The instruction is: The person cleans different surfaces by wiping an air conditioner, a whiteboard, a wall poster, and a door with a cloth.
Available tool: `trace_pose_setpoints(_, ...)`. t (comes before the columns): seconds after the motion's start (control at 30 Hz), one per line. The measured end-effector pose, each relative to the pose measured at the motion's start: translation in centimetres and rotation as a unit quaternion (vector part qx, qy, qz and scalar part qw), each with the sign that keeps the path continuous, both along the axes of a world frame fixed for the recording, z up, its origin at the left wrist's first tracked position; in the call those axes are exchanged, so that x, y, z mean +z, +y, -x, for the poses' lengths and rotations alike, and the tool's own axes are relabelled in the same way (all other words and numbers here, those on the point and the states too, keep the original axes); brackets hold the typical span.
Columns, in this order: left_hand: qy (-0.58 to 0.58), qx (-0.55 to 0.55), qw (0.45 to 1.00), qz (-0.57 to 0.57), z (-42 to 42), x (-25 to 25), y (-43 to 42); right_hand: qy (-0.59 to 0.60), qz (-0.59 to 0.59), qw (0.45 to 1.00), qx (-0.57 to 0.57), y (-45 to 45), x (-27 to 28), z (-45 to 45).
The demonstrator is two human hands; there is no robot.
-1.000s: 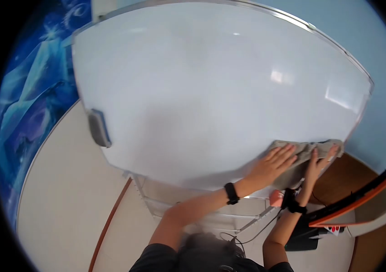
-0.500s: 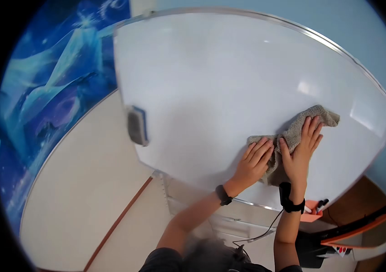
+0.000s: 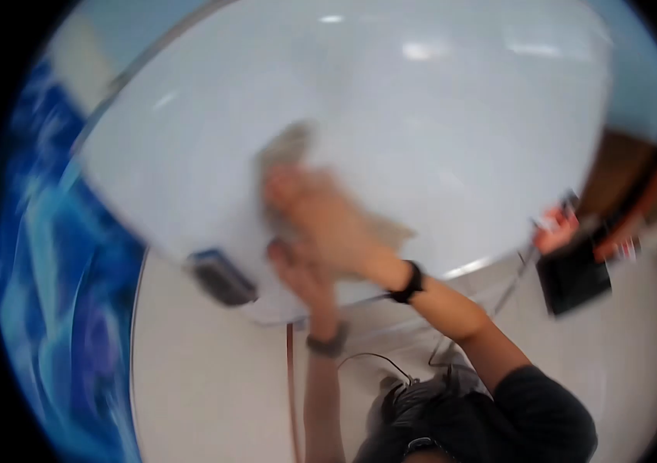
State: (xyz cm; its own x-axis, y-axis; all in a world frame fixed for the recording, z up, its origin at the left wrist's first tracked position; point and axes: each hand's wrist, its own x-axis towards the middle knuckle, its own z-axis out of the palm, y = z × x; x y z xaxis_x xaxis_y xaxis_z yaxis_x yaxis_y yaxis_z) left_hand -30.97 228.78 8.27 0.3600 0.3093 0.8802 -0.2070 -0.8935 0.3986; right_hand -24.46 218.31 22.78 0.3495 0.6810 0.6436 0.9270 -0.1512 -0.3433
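A grey-brown cloth [image 3: 286, 143] lies against the whiteboard [image 3: 460, 147], left of the board's middle, blurred by motion. My right hand [image 3: 325, 216] presses on the cloth from above, its fingers pointing up and left. Just below it, my left hand [image 3: 301, 274] is at the cloth's lower edge and partly overlapped by the right one. The fingers of both hands are smeared. A grey and blue eraser [image 3: 223, 278] sits at the board's lower left edge.
An orange-pink holder with markers [image 3: 556, 229] is at the board's lower right corner. A black object [image 3: 574, 278] lies below it. Cables [image 3: 375, 356] run under the board. A blue mural [image 3: 50, 309] covers the left side.
Both hands and the cloth have swept left across the board, from its right part towards the eraser. The view has turned, so the board appears higher and the mural lower.
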Motion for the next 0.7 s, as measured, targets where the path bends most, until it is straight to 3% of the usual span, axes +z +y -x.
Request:
trace_pose_setpoints(0.07,0.024,0.051,0.997,0.062,4.4,-1.1,1.0,-0.143,-0.062,0.988,-0.017,5.0,-4.7,3.6)
trace_pose_setpoints(0.17,0.116,0.043,0.991,0.053,7.5,-4.3,1.8,-0.157,-0.064,0.983,-0.072,6.1,-9.0,6.8)
trace_pose_setpoints(0.23,0.095,-0.078,0.977,0.175,4.2,-5.7,0.5,-0.138,-0.058,0.986,-0.075,5.0,-10.7,3.3)
trace_pose_setpoints(0.3,0.127,-0.102,0.974,0.156,4.6,-7.6,0.1,-0.108,-0.023,0.991,-0.071,3.3,-12.4,3.4)
trace_pose_setpoints(0.37,0.213,-0.042,0.976,-0.011,4.7,-9.6,0.2,-0.121,-0.012,0.989,-0.085,1.6,-13.9,2.9)
trace_pose_setpoints(0.4,0.214,-0.056,0.975,-0.020,4.7,-9.2,-0.6,-0.129,-0.006,0.987,-0.092,0.7,-14.3,2.7)
trace_pose_setpoints(0.47,0.218,-0.082,0.972,-0.040,4.1,-8.1,-2.8,-0.079,0.023,0.994,-0.071,-1.4,-14.6,2.3)
trace_pose_setpoints(0.57,0.267,-0.138,0.952,0.047,2.0,-10.3,-4.7,0.007,0.016,1.000,0.007,-4.6,-14.4,1.6)
trace_pose_setpoints(0.7,0.121,-0.006,0.993,-0.009,-3.0,-6.4,-9.0,0.128,-0.068,0.988,0.049,-12.0,-12.3,-0.8)
